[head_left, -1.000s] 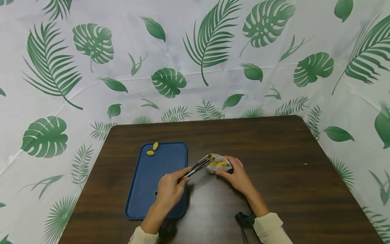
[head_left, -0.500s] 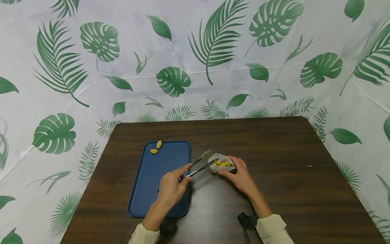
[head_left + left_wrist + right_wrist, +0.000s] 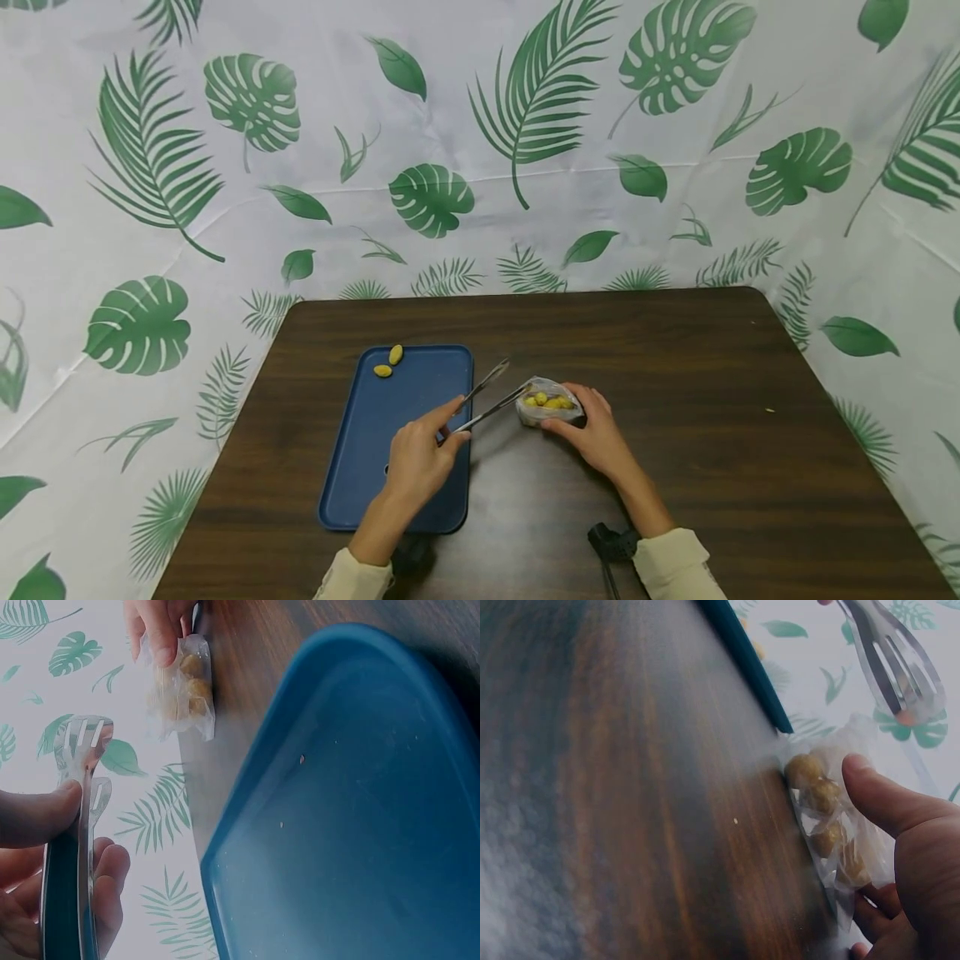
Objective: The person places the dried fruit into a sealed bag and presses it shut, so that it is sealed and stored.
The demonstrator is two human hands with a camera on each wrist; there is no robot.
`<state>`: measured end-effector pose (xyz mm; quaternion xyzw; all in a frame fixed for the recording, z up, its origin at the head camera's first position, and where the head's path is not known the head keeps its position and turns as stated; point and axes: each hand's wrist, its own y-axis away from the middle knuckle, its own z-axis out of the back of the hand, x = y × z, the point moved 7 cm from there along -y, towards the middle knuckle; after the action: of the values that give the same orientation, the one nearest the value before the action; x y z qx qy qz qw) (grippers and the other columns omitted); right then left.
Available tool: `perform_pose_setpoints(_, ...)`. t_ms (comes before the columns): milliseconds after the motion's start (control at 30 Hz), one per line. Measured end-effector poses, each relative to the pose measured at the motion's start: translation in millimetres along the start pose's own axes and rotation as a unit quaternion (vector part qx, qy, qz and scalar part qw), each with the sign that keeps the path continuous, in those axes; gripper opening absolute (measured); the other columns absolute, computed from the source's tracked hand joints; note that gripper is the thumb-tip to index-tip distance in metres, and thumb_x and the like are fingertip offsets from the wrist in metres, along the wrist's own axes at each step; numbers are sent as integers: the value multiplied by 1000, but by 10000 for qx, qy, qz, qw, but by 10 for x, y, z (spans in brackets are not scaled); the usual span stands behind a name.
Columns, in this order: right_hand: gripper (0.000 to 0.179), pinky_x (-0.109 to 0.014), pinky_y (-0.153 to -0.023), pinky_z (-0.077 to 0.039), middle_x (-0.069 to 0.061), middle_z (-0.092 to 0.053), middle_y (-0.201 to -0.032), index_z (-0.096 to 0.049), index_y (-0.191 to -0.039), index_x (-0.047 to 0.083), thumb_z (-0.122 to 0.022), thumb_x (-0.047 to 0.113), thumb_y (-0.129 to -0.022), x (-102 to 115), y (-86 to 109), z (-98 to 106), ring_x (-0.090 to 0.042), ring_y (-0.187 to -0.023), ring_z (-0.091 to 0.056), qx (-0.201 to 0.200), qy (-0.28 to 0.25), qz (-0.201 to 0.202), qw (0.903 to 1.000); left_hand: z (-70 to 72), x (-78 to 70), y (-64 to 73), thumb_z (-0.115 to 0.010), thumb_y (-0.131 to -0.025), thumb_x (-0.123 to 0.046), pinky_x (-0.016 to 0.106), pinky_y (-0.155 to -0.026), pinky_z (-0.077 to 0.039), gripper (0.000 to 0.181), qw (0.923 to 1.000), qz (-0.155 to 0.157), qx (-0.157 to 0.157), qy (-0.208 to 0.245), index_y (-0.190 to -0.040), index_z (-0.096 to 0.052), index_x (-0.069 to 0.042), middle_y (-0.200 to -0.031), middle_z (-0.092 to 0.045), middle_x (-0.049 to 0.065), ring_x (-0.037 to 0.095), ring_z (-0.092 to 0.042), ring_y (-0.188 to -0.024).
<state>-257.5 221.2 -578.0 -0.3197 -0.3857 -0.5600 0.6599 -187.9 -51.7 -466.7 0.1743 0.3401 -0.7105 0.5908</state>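
Observation:
My left hand (image 3: 420, 454) grips metal tongs (image 3: 495, 407), their two arms spread apart with nothing between the tips. One tip reaches the left rim of a clear plastic bag (image 3: 534, 417); the other points past it toward the back of the table. Inside the bag sit several yellow oval pieces (image 3: 551, 402). My right hand (image 3: 596, 433) holds the bag from its right side, thumb in front and fingers behind. Slotted ends show on the tongs (image 3: 84, 742) in the left wrist view. Up close, in the right wrist view, the pieces (image 3: 821, 796) look yellow-brown through the plastic.
A blue tray (image 3: 405, 417) lies left of the bag, partly under my left forearm. Two yellow pieces (image 3: 383, 371) are near its far left corner. A black strap-like device (image 3: 611, 542) is at my right wrist. A leaf-print cloth (image 3: 450, 125) hangs behind the brown table (image 3: 675, 358).
The tongs, earlier closed together with their tips over the bag, have spread apart and drawn back a little to the left. My right hand keeps its hold on the bag.

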Motion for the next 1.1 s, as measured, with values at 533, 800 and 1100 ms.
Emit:
perform_pose_setpoints(533,74,-76,-117,-15,-14,-55,-150,-52,-146,16,-82,46,-86,11,-7,17,-49,-155,-15,-79,35,119,9999,96,147,-18,-84,-86,-16,23,-47,-33,54,9990,304,-236,-212,-137,-68,-14,-78,-74,5,3,-40,-46)
perform_pose_setpoints(800,73,-74,-116,-18,-14,-57,-146,-53,-145,15,-83,45,-86,48,-9,18,-48,-154,-18,-75,-30,186,9998,162,227,-28,-84,-85,-15,25,-50,-36,54,9976,519,-338,-297,-137,-69,-11,-79,-74,6,6,-45,-49)
perform_pose_setpoints(1100,72,-76,-116,-16,-13,-56,-148,-53,-146,17,-82,46,-86,38,-8,14,-49,-155,-16,-47,-43,155,9999,218,334,-25,-84,-86,-15,27,-51,-38,52,9952,811,-394,-376,-136,-69,-12,-77,-73,7,10,-46,-51)
